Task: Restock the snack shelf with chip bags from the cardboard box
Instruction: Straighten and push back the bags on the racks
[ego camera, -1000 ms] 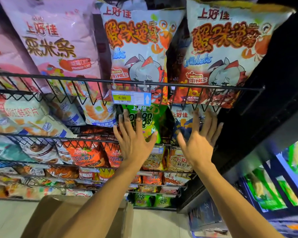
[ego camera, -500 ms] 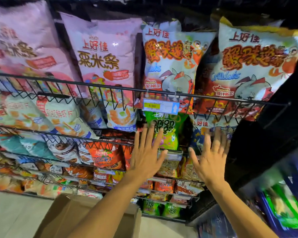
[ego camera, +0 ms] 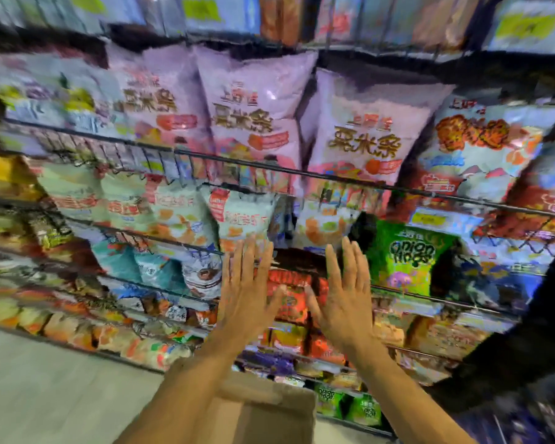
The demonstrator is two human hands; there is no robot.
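The frame is blurred by motion. Both my hands are raised in front of the wire snack shelf (ego camera: 302,173), fingers straight and spread, holding nothing. My left hand (ego camera: 247,293) is level with a white-and-orange chip bag (ego camera: 241,216). My right hand (ego camera: 343,293) is just left of a green onion-rings bag (ego camera: 410,261). Between and behind my hands sit red chip bags (ego camera: 290,293) on a lower tier. The cardboard box (ego camera: 263,415) shows brown below my forearms, at floor level. Whether my fingers touch any bag cannot be told.
Large pink bags (ego camera: 253,110) and crab-print bags (ego camera: 474,149) fill the upper tier. Teal bags (ego camera: 154,267) lie lower left. More small packs line the bottom tiers. Pale floor (ego camera: 45,389) lies at the lower left. A dark shelf end (ego camera: 526,331) stands at right.
The view has swung left along the shelf, so the pink bags are now central. Both hands moved left with it and closer together, still spread and holding nothing.
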